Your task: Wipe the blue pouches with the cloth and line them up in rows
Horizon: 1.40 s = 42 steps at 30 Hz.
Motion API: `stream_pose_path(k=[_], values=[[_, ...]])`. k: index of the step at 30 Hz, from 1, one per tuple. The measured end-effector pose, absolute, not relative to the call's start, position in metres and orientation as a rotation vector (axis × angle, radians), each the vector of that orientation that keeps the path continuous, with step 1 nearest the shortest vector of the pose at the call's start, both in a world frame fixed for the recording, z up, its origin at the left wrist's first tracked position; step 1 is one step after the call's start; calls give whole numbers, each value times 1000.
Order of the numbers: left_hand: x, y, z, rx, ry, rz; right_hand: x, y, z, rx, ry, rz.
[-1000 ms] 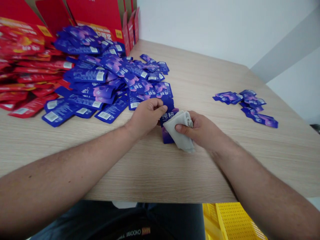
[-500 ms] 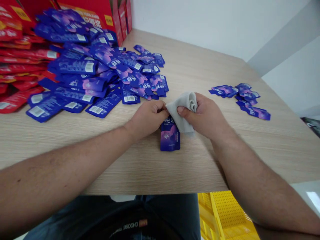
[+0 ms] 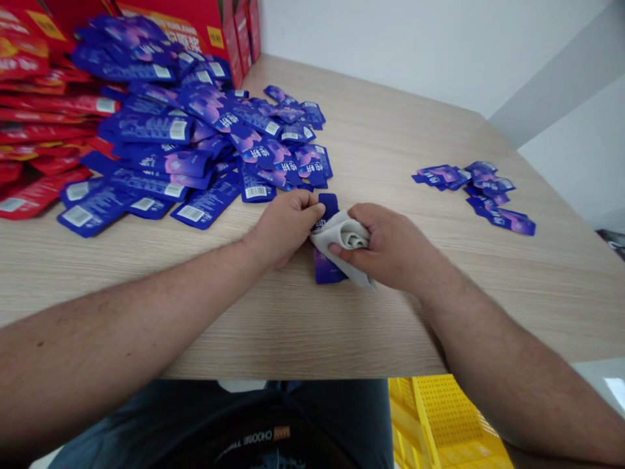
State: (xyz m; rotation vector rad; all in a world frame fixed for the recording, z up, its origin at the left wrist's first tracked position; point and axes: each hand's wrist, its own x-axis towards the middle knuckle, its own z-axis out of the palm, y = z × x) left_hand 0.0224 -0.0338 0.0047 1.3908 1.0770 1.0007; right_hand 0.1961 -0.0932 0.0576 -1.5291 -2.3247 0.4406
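Observation:
A small dark blue and purple pouch is in front of me, just above or on the table near its front edge; whether it touches the wood I cannot tell. My left hand pinches its left edge between thumb and fingers. Folded grey-white cloth is bunched in my right hand, whose fingers are closed around it. The cloth lies across the middle of the pouch and hides much of its printed front. The pouch's top and lower left part show past the cloth.
A large heap of blue pouches covers the back left, beside stacked red pouches and red boxes. A small group of blue pouches lies on the right of the wooden table. Below stands a yellow basket.
My right hand and the cloth have moved down and left across the pouch, uncovering its top. My left hand now grips the pouch's left edge, lower than its top.

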Motion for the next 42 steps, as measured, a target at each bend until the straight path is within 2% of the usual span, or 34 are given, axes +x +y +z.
stream_pose_path(k=[5,8,12,18,21,26,37,42], values=[[22,-32,1,1282,1043,998,194,-98,54,-1248,-2713,707],[23,-32,4,1184,1022,960,202,-95,58,-1324,-2722,716],[26,-35,11,1161,1034,949,213,-83,63,-1503,-2461,675],[24,-42,10,1369,1029,810,221,-65,52,-1729,-1906,238],[17,-38,9,1418,1028,809,229,-58,47,-1849,-1722,217],[-2,-7,16,1408,1062,1135,236,-55,42,-1848,-1686,250],[-73,67,48,745,1224,1891,236,-53,34,-1844,-1814,328],[-116,85,56,481,1318,2043,235,-53,31,-1853,-1848,346]])
